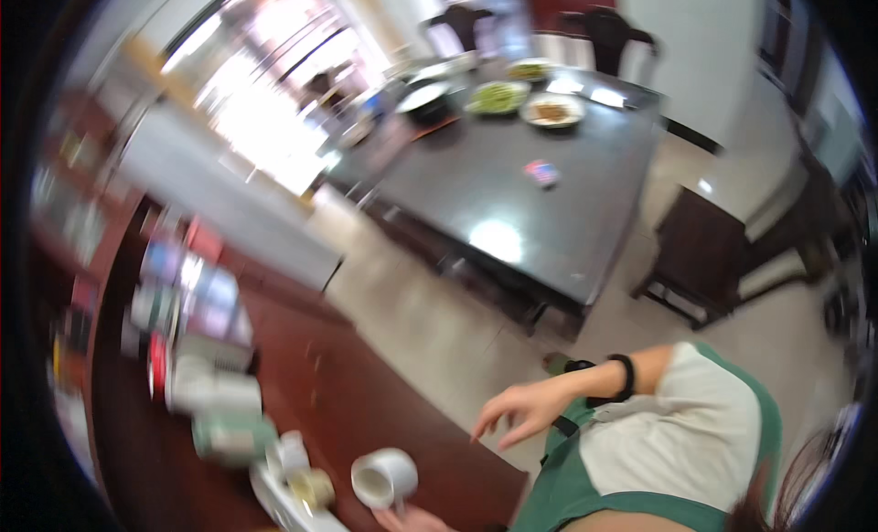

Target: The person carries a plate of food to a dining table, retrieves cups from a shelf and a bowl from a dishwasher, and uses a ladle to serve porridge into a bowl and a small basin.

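A white mug (385, 477) is in my left hand (406, 520) at the bottom edge, its opening turned towards the left; only the fingers and part of that hand show. My right hand (521, 412), with a black band on the wrist, hangs near the edge of a dark red wooden cabinet top (384, 395), fingers apart and holding nothing. Left of the mug, a white tray (291, 508) bears a small yellowish cup (312, 489) and a white cup (291, 451). A pale green container (233, 436) stands behind them, beside a blurred white container (219, 391).
Boxes and packages (206, 292) crowd the cabinet's left side. Across the floor stands a dark dining table (466, 182) with a black pot (426, 107), a plate of green food (499, 98) and a plate of brown food (553, 111). A dark wooden chair (703, 247) is at the right.
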Demonstrator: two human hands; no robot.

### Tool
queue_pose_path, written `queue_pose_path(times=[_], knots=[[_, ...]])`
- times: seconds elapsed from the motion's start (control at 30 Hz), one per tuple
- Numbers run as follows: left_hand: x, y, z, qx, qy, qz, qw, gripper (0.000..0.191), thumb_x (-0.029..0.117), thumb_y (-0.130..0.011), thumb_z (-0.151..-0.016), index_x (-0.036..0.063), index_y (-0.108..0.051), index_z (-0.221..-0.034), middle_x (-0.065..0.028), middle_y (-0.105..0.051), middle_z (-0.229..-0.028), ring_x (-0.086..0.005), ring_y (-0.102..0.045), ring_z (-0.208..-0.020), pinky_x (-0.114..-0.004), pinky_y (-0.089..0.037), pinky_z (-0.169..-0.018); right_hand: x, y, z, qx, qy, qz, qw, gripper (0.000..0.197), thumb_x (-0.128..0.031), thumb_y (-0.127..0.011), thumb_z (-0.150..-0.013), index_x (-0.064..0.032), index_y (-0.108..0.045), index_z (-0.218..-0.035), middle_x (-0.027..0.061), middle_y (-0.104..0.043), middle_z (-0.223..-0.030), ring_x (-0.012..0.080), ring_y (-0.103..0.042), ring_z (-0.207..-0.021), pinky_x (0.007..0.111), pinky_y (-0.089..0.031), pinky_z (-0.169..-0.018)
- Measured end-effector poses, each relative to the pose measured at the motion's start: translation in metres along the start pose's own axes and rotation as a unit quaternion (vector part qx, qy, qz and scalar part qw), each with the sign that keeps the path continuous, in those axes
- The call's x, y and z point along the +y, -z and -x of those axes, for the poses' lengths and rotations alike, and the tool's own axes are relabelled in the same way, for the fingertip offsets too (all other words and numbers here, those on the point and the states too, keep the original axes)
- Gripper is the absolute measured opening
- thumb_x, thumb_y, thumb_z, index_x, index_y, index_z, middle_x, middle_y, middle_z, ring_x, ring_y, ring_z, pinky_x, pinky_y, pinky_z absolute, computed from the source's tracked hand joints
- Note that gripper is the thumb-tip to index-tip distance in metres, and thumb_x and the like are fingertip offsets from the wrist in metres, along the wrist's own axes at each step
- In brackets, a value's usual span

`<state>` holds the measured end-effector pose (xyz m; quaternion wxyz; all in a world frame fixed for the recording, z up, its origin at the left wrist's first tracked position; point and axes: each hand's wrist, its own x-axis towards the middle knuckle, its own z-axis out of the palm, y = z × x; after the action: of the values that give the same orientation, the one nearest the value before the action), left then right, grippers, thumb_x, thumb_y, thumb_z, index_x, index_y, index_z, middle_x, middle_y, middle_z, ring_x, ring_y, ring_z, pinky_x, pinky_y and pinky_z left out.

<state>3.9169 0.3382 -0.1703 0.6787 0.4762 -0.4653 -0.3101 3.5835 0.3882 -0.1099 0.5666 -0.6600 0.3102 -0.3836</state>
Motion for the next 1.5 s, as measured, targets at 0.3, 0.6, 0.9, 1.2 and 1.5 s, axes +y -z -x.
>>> queue_pose_path(times=[0.3,0.6,0.9,1.2,1.5], knots=[[0.078,0.12,0.023,0.026,0.117,0.147,0.982,0.023,0.011,-0.053,-0.093,0.0011,-0.049,-0.113,-0.0046,-0.05,-0.11,-0.0136,-0.049,-0.103,-0.031,-0.039,-0.092,-0.037,-0.137,0.112,0.238,-0.178,0.018,0.955,0.034,-0.007,-0.069,-0.08,0.0,-0.06,-0.112,0.0088,-0.063,-0.104,0.0161,-0.06,-0.097,0.029,-0.05,-0.08],[0.113,0.133,0.039,0.149,0.065,0.083,0.983,0.011,0.014,-0.054,-0.092,0.0061,-0.055,-0.101,-0.0021,-0.054,-0.102,-0.0142,-0.05,-0.1,-0.032,-0.038,-0.091,-0.032,-0.087,0.172,0.3,-0.177,0.056,0.936,0.031,-0.004,-0.067,-0.079,0.0022,-0.06,-0.109,0.0104,-0.064,-0.096,0.0162,-0.062,-0.091,0.028,-0.05,-0.078],[0.077,0.053,0.004,0.065,0.069,0.058,0.994,0.045,0.022,-0.051,-0.095,-0.0065,-0.043,-0.129,-0.0214,-0.047,-0.127,-0.0315,-0.05,-0.111,-0.04,-0.047,-0.084,-0.044,0.01,0.117,0.189,-0.154,0.182,0.952,0.036,-0.029,-0.064,-0.088,-0.0068,-0.06,-0.116,0.0104,-0.061,-0.11,0.0232,-0.06,-0.099,0.034,-0.052,-0.081],[0.072,-0.136,0.063,-0.261,0.203,0.205,0.921,0.028,0.019,-0.047,-0.097,-0.0038,-0.051,-0.113,-0.0118,-0.053,-0.114,-0.0201,-0.051,-0.106,-0.036,-0.039,-0.093,-0.052,0.044,0.27,0.379,-0.229,0.274,0.854,0.036,-0.033,-0.065,-0.086,-0.0084,-0.061,-0.112,0.0115,-0.061,-0.107,0.0242,-0.06,-0.098,0.035,-0.054,-0.077],[0.128,-0.33,0.119,-0.414,0.227,0.247,0.846,0.022,0.018,-0.052,-0.096,-0.0031,-0.055,-0.095,-0.0098,-0.05,-0.119,-0.0151,-0.053,-0.101,-0.031,-0.04,-0.09,-0.071,0.149,0.365,0.47,-0.218,0.255,0.817,0.034,-0.02,-0.068,-0.084,-0.0062,-0.062,-0.114,0.0084,-0.062,-0.108,0.0185,-0.06,-0.097,0.03,-0.052,-0.08]])
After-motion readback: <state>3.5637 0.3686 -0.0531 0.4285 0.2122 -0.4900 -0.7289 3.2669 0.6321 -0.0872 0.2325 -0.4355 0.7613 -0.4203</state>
